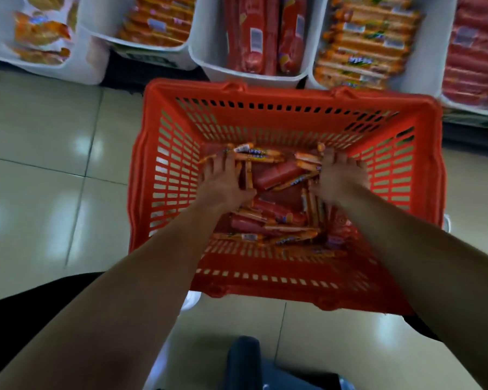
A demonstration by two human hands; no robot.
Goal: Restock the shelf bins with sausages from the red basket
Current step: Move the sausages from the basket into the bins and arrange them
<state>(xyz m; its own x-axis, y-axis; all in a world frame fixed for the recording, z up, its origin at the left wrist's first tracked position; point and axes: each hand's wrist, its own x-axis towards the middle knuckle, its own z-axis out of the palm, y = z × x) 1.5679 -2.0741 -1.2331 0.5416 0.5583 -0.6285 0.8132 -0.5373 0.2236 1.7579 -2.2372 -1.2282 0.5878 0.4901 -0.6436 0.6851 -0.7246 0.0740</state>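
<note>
A red slotted basket (288,108) stands on the floor in front of me. Its bottom holds several thin orange sausage sticks (290,182) mixed with thicker red sausages (276,175). Both my hands reach down into it. My left hand (223,178) lies on the sticks at the left with fingers spread forward. My right hand (340,175) is at the right, fingers bent over a bunch of orange sticks (307,161). Whether either hand really grips anything is hard to tell. White shelf bins (209,56) with sausages line the top.
From left to right the bins hold orange packs (40,32), orange sticks (158,23), thick red sausages (262,35), more orange sticks (369,43) and red sausages (479,52). Glossy beige floor tiles (40,164) surround the basket. My knee (245,361) shows at the bottom.
</note>
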